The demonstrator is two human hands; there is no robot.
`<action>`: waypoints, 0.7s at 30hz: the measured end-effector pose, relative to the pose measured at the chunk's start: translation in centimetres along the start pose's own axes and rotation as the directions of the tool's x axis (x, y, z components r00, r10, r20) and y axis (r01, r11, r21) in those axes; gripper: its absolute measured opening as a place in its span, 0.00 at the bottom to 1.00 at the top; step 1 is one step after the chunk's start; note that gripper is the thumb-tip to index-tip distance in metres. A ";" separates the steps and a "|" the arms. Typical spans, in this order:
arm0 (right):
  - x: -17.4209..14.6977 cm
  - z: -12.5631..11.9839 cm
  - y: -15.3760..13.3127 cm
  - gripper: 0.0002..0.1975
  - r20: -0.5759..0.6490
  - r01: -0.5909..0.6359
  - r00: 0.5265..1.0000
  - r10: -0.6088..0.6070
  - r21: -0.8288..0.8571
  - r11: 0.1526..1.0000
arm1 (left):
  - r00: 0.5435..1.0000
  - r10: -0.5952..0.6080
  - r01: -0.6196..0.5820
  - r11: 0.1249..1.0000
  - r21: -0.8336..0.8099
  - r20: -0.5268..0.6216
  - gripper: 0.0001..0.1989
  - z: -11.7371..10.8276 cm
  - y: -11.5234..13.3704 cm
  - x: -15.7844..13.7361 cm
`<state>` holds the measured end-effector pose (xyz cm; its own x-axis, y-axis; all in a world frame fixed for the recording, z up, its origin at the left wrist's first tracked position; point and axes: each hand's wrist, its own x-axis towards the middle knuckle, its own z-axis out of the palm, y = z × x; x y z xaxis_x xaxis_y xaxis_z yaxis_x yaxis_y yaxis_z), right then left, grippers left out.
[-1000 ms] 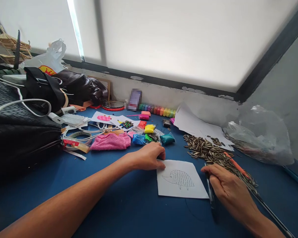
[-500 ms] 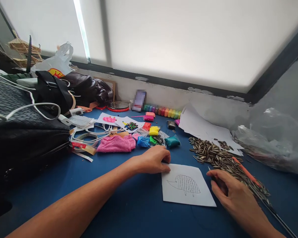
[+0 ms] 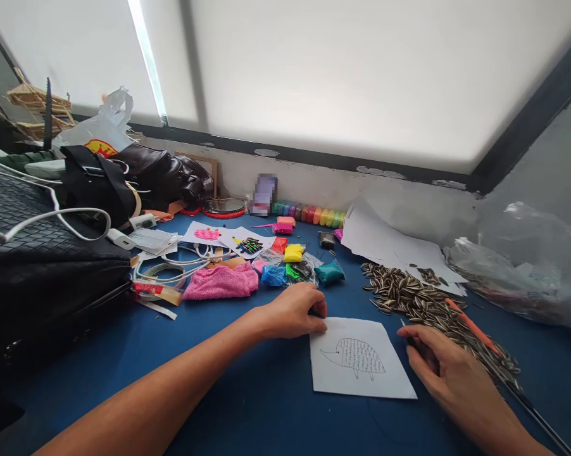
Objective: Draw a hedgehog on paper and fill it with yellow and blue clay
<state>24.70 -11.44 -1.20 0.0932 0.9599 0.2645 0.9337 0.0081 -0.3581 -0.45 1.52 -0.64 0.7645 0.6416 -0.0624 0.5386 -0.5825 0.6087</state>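
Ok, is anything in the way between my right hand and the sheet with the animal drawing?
Nothing visible is: just a narrow strip of blue tabletop shows between your right hand and the sheet. The striped seeds lie farther back, beyond that gap.

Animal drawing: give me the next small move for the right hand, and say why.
Perhaps have the right hand set the pen-like tool down beside the paper: the animal drawing already shows a snout, eye, body marks and legs, and the tool's tip is clear of the paper.
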 end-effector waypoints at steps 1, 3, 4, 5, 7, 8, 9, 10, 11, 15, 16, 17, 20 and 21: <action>0.0 0.1 0.2 0.13 -0.001 -0.004 1.000 0.004 0.000 1.000 | 1.000 -0.005 0.005 1.000 0.000 -0.002 0.11 0.0 0.1 0.0; 0.0 0.2 0.4 0.13 -0.005 -0.012 1.000 0.012 0.005 1.000 | 1.000 -0.015 0.015 1.000 0.002 -0.004 0.12 -0.1 0.2 -0.2; 0.0 0.2 0.4 0.14 -0.009 -0.015 1.000 0.015 0.009 1.000 | 1.000 -0.020 0.020 1.000 0.003 -0.003 0.12 -0.1 0.4 -0.2; 0.1 0.3 0.4 0.14 -0.014 -0.017 1.000 0.017 0.013 1.000 | 1.000 -0.024 0.024 1.000 0.003 -0.002 0.11 -0.1 0.5 -0.3; 0.1 0.3 0.3 0.15 -0.021 -0.020 1.000 0.020 0.019 1.000 | 0.999 -0.033 0.033 0.999 0.001 0.000 0.09 -0.1 0.6 -0.3; 0.1 0.3 0.3 0.15 -0.020 -0.019 1.000 0.019 0.020 1.000 | 0.999 -0.037 0.037 0.999 0.000 -0.002 0.07 -0.1 0.6 -0.3; 0.1 0.3 0.3 0.15 -0.017 -0.019 1.000 0.019 0.020 1.000 | 0.999 -0.041 0.041 0.999 -0.002 -0.006 0.06 0.0 0.7 -0.2; 0.1 0.2 0.3 0.15 -0.014 -0.021 1.000 0.021 0.019 1.000 | 0.999 -0.043 0.043 0.999 -0.003 -0.011 0.05 0.1 0.7 -0.2; 0.1 0.2 0.3 0.15 -0.006 -0.024 1.000 0.024 0.017 1.000 | 0.999 -0.045 0.045 0.999 -0.004 -0.016 0.04 0.3 0.7 -0.1; 0.1 0.2 0.3 0.17 -0.001 -0.049 0.999 0.049 0.012 0.999 | 0.997 -0.052 0.052 0.999 -0.010 -0.052 0.05 0.8 0.8 0.0; 0.1 0.3 0.3 0.17 -0.005 -0.052 0.999 0.052 0.011 0.999 | 0.997 -0.055 0.054 0.998 -0.011 -0.063 0.06 0.9 0.8 0.0; 0.1 0.3 0.2 0.18 -0.008 -0.053 0.999 0.053 0.010 0.999 | 0.996 -0.057 0.056 0.998 -0.012 -0.073 0.07 0.9 0.8 -0.1; 0.1 0.2 0.2 0.19 -0.006 -0.044 0.999 0.044 0.007 0.999 | 0.995 -0.056 0.055 0.998 -0.012 -0.085 0.07 0.9 0.8 0.0; 0.1 0.2 0.2 0.19 -0.003 -0.039 0.999 0.039 0.005 0.999 | 0.995 -0.054 0.053 0.999 -0.012 -0.085 0.06 0.8 0.8 0.0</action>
<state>24.81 -11.31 -1.43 0.1301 0.9587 0.2529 0.9275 -0.0275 -0.3727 0.29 0.59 -0.79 0.7013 0.7123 -0.0277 0.5744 -0.5417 0.6137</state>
